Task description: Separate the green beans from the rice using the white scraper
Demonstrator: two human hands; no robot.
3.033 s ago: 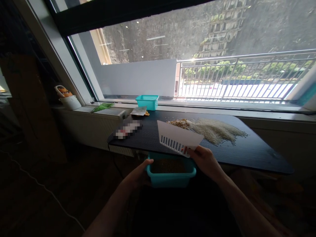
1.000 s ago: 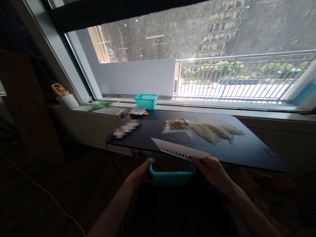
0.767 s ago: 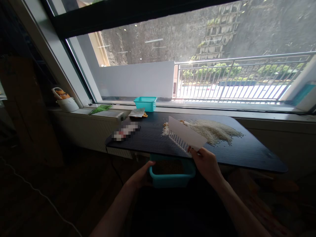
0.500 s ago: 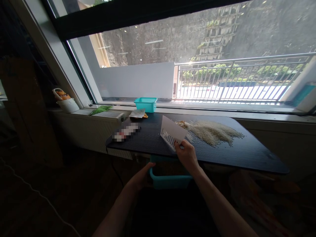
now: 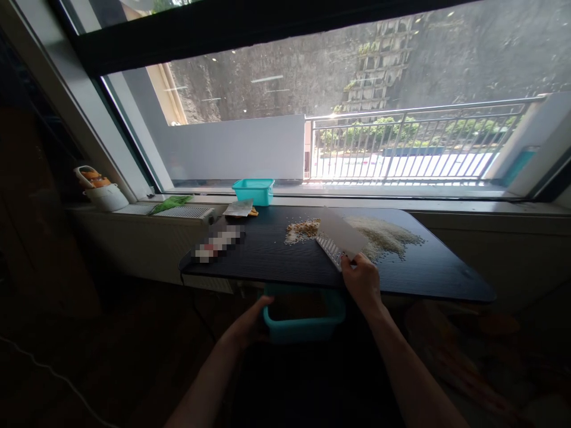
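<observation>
My right hand [image 5: 362,282] grips a white slotted plastic scraper [image 5: 339,238] by its near corner. The scraper stands tilted on the black table [image 5: 276,264], between a small brownish heap of grains [image 5: 303,230] and a larger white pile of rice [image 5: 381,235]. My left hand [image 5: 250,318] holds the left end of a teal bin [image 5: 303,327], which sits just under the table's front edge. Part of the bin's inside is hidden by the table.
A second teal bin [image 5: 254,191] stands on the window sill behind the table, with a packet [image 5: 238,208] in front of it. A white pot [image 5: 105,196] and a green cloth [image 5: 170,204] rest on the radiator ledge at left. A cable [image 5: 49,374] crosses the dark floor.
My right hand carried the scraper from over the teal bin up onto the table, then to the right between the two heaps. The left hand stayed on the bin.
</observation>
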